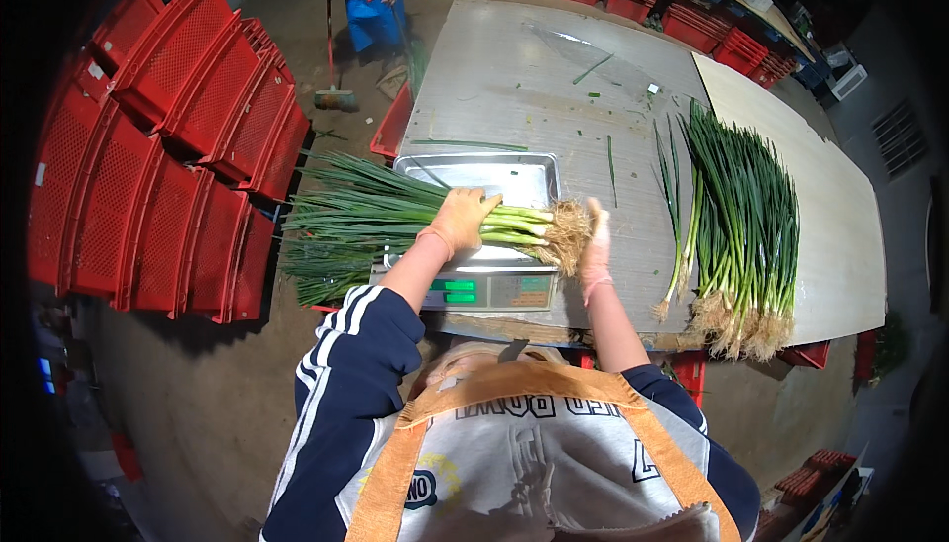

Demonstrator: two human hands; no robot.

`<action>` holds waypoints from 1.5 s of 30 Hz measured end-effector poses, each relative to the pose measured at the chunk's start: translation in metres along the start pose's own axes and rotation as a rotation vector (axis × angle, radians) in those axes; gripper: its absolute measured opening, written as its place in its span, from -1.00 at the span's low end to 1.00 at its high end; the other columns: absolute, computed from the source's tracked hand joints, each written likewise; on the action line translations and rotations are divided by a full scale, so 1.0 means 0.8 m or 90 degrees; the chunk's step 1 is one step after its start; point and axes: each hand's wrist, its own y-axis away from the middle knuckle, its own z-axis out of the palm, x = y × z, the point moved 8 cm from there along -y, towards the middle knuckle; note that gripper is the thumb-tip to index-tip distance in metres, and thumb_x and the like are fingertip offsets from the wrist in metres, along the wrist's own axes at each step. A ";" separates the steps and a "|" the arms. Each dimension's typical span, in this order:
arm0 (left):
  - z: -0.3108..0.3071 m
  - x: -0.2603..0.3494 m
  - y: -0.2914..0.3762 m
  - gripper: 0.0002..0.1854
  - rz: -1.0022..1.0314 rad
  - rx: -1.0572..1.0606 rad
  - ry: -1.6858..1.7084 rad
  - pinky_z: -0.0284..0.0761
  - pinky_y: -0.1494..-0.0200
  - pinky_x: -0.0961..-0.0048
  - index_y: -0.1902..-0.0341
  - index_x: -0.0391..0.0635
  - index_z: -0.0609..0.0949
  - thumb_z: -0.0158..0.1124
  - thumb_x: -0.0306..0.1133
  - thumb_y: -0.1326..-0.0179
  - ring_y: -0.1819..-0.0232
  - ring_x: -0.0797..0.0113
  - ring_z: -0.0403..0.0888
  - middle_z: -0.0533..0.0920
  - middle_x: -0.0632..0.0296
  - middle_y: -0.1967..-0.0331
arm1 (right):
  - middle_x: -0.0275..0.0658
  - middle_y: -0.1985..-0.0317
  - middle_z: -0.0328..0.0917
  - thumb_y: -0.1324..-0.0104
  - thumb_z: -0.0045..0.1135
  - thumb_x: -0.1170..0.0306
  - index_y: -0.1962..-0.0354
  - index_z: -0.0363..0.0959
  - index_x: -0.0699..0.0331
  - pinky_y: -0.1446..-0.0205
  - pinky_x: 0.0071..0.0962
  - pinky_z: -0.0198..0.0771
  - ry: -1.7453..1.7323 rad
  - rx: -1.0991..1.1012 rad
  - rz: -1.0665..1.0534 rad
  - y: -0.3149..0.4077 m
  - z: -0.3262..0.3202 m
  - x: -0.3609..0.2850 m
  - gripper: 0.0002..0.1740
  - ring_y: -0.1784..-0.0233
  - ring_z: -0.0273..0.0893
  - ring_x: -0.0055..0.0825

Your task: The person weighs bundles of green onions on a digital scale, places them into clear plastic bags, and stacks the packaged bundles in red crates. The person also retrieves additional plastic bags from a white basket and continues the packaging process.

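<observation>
A bunch of green onions lies across the steel tray of a digital scale. Its leaves point left and its bushy roots point right. My left hand grips the bunch from above around the pale stems. At the root ends, my right hand is held upright and flat, its palm side facing the roots; whether it touches them is hard to see. Both hands seem to wear thin gloves. The scale's display is lit green.
More green onions lie in a pile to the right on the table, with loose stalks beside it. Stacked red crates rise at left. Below the leaf tips sit further greens. A person in blue holds a broom beyond.
</observation>
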 end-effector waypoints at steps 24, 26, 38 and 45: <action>-0.022 0.037 -0.074 -0.12 0.057 -0.162 0.349 0.52 0.16 0.24 -0.29 -0.02 0.37 0.33 -0.20 0.30 0.24 -0.01 0.62 0.65 -0.07 0.31 | -0.22 -0.07 0.40 -0.24 0.19 0.33 -0.20 0.16 0.26 -0.20 -0.37 0.29 -0.138 -0.149 0.118 0.035 0.045 0.091 -0.38 -0.12 0.38 -0.41; -0.050 0.093 -0.061 -0.06 0.075 -0.091 0.164 0.54 0.28 0.25 -0.33 -0.29 0.23 0.27 -0.16 0.22 0.36 0.01 0.64 0.64 -0.12 0.42 | -0.31 0.01 0.48 -0.24 0.20 0.37 -0.01 0.39 0.22 -0.15 -0.34 0.38 -0.353 -0.043 0.118 0.014 0.058 0.066 -0.61 -0.09 0.41 -0.51; -0.185 0.250 -0.005 0.02 0.472 0.265 0.327 0.31 -0.18 0.15 -0.39 -0.28 0.09 0.35 -0.04 0.06 -0.09 -0.13 0.43 0.44 -0.25 -0.05 | -0.12 0.44 0.53 0.03 0.05 0.43 -0.25 0.07 0.38 0.07 -0.36 0.47 -0.190 0.164 -0.323 0.142 -0.109 -0.216 -0.18 0.30 0.54 -0.32; -0.141 0.078 -0.067 -0.11 0.189 0.254 0.488 0.30 -0.23 0.19 -0.34 -0.33 0.19 0.29 0.03 -0.10 -0.21 -0.14 0.37 0.40 -0.25 -0.18 | -0.23 0.33 0.46 -0.07 -0.05 0.36 -0.32 0.01 0.41 -0.13 -0.36 0.44 0.053 0.426 -0.619 0.429 -0.256 -0.396 -0.18 0.23 0.49 -0.47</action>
